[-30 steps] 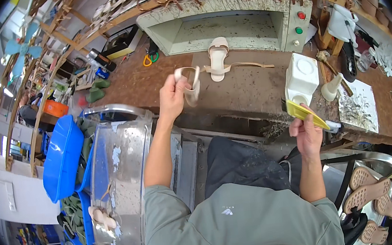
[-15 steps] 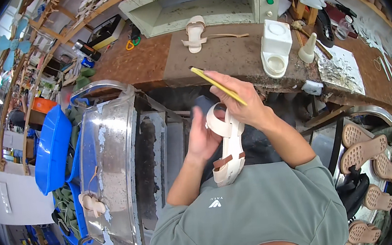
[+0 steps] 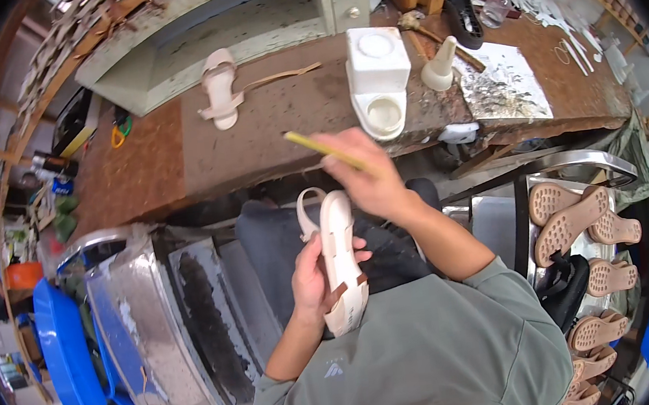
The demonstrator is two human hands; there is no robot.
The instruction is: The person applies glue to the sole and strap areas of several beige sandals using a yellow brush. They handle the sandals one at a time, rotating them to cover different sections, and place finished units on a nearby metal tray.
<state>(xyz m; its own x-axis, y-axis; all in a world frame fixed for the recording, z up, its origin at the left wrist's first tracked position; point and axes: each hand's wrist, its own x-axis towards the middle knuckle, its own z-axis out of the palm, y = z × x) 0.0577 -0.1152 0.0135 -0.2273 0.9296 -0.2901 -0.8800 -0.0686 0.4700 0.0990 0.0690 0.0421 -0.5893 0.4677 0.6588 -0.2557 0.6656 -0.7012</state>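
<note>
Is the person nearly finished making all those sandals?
Hard to say. Sole-up sandals already fill the rack at the right. In hand now: the left hand holds a cream sandal over the lap, while the right hand holds a yellow brush. Another sandal and a loose strap wait on the workbench.

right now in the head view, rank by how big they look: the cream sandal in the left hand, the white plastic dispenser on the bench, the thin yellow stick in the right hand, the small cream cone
1. cream sandal, nearest the camera, so unsure against 2
2. white plastic dispenser
3. thin yellow stick: longer than the cone, far slimmer
4. small cream cone
</note>
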